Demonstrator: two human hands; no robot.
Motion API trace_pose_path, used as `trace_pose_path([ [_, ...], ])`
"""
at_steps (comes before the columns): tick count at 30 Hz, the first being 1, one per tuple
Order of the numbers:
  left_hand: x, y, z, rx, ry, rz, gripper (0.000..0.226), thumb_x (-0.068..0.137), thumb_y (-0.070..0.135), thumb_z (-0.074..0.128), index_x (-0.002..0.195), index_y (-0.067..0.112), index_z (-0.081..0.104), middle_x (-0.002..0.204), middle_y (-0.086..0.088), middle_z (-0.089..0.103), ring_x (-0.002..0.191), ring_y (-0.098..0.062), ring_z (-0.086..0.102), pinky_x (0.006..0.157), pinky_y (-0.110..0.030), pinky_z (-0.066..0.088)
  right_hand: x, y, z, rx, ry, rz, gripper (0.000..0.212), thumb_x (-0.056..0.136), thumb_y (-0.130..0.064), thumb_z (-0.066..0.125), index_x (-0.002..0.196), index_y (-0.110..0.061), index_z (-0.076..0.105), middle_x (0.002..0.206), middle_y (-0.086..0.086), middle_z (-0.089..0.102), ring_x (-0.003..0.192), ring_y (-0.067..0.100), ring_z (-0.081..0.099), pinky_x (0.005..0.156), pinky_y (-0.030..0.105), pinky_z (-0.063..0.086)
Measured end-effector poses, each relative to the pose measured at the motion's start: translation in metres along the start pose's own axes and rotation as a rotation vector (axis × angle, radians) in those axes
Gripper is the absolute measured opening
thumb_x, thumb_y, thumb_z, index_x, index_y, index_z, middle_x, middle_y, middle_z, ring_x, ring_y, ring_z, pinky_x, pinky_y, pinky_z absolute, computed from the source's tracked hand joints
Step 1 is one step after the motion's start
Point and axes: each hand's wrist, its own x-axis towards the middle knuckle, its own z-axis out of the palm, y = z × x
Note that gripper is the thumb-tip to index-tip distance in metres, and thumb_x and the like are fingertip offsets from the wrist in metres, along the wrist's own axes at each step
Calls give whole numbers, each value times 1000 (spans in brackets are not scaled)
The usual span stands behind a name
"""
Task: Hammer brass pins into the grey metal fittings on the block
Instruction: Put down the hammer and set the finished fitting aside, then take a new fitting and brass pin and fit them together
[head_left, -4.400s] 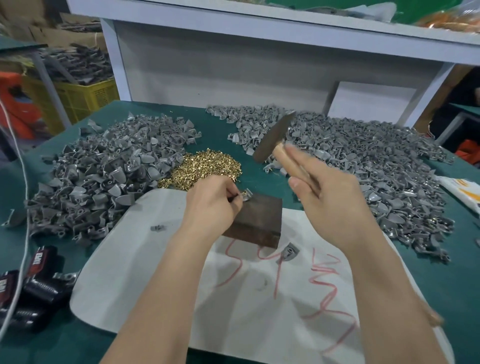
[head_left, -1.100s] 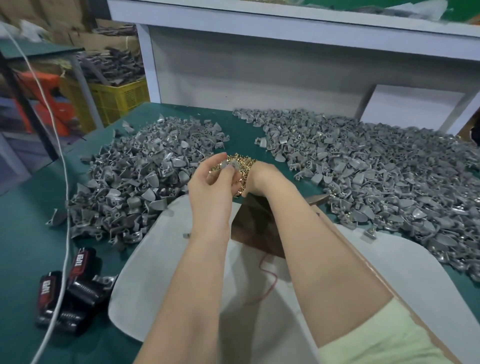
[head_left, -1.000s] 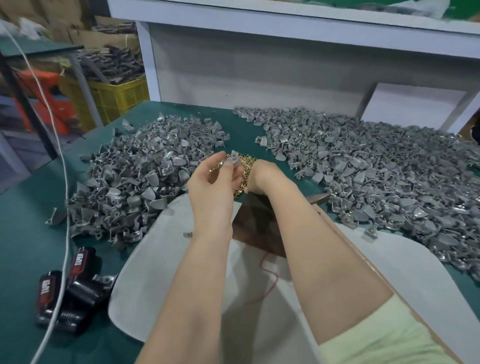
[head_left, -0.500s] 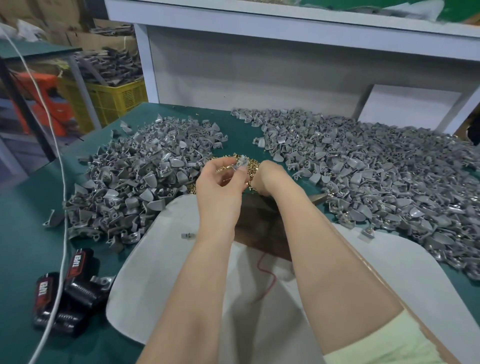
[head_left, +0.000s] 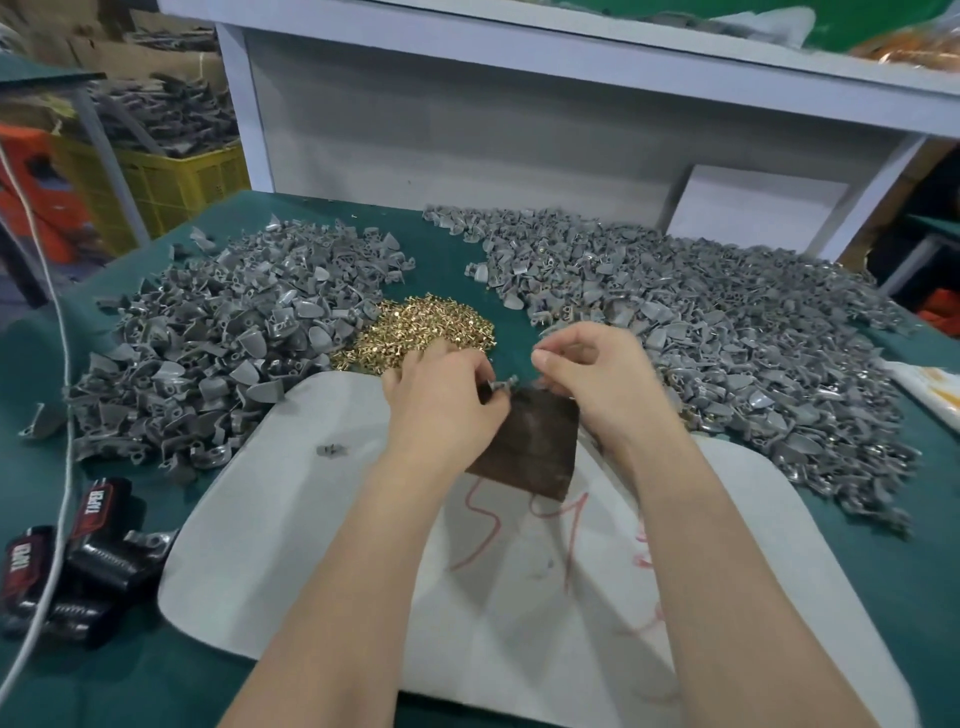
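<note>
The green table (head_left: 156, 675) carries two grey heaps of fittings, the wide right pile (head_left: 727, 338) and the left pile (head_left: 208, 338), with a white mat (head_left: 311, 545) in front of them. On the mat lies the dark block (head_left: 535, 452). Just behind the mat, between the piles, sits the heap of brass pins (head_left: 426, 330). Half a second ago both hands were raised over that heap; now they have come down to the block's far edge. The left hand (head_left: 441, 400) has its fingers curled and pinches one fitting (head_left: 501, 385) against the block's far corner. The right hand (head_left: 597, 384), just beside it, presses thumb and forefinger together, most likely on a pin, though that is too small to make out. So the fetching seems done, and pairing pin with fitting is the step in hand. No blow can fall yet: neither hand holds a hammer, and I cannot find one in view. The next move calls for seating the pin in the fitting, then freeing the right hand to strike. A stray fitting (head_left: 331, 449) lies on the mat, left of the block.
</note>
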Motion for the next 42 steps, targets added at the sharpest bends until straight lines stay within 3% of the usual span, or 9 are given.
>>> trace_pose_path([
  [7,-3,1,-3,57,-22,-22,50,68,74,58,61,25,45,98,5,51,104,-22,42,89,-41,24,-7,6,6,12,2,-25,18,87,0,61,76,-14,60,72,8,67,67,20,67,67,31,57],
  [11,3,-8,-12,-146,-44,36,10,84,38,62,90,36,55,106,11,55,108,-19,49,87,-37,27,-5,7,6,49,6,-10,15,88,3,58,80,-10,60,69,6,63,60,12,64,63,24,56],
  [13,3,-7,-9,-90,-72,72,32,92,20,52,116,40,56,123,11,52,118,-21,44,95,-38,27,-5,7,7,88,-16,2,12,88,4,58,83,-5,62,69,7,64,57,8,64,62,20,56],
  [17,3,-6,-3,-30,-44,103,24,95,20,52,109,36,62,112,13,60,115,-18,47,90,-35,25,-6,7,10,75,-25,0,13,88,3,58,83,-6,64,72,10,66,62,13,66,68,25,58],
  [22,3,-8,-4,-47,-32,104,5,91,28,58,93,31,61,94,13,63,105,-18,52,87,-35,27,-9,5,17,-375,5,-165,12,85,-14,66,78,-23,67,79,-6,65,77,11,61,76,22,46],
  [27,4,-6,-3,-94,-62,81,13,90,22,58,87,35,56,88,15,61,106,-17,55,87,-34,26,-12,0,22,-545,14,-243,10,88,-16,61,89,-17,71,94,1,59,87,15,54,82,24,40],
  [33,5,-8,-3,-36,-19,68,5,89,33,62,89,30,66,96,7,65,105,-24,53,89,-36,29,-13,-13,24,-784,-40,-275,12,91,-13,55,95,-13,66,103,5,56,98,24,55,87,34,43],
  [38,5,-5,-4,57,4,127,10,91,27,57,91,25,68,96,4,62,102,-26,50,79,-34,26,-7,-26,29,-1000,-85,-296,15,90,-12,54,103,-11,63,106,8,58,98,27,58,71,28,39],
  [42,5,-4,-4,68,4,131,11,91,25,56,90,24,67,88,7,51,101,-26,48,77,-33,23,-6,-27,29,-1023,-92,-265,18,90,-11,54,106,-10,62,105,10,59,97,29,58,70,28,40],
])
